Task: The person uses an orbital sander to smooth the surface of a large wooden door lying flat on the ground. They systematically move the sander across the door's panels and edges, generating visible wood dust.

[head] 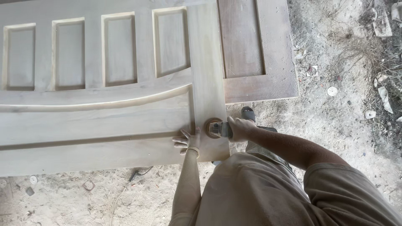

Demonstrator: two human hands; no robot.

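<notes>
Both hands worked at the near end of the pale wooden door [100, 121]; our right hand [239, 128] was clamped round a small angle grinder [220, 129], its brown sanding disc [210, 127] pressed flat on the door's upright stile [206, 62]; our left hand [188, 141] lay open, fingers spread, on the wood just beside the disc, holding nothing. That stile ran away from us, its long axis pointing ahead of the disc; the right hand was nearer it. A darker panelled door [259, 50] lay beneath, on the dusty ground [335, 125].
</notes>
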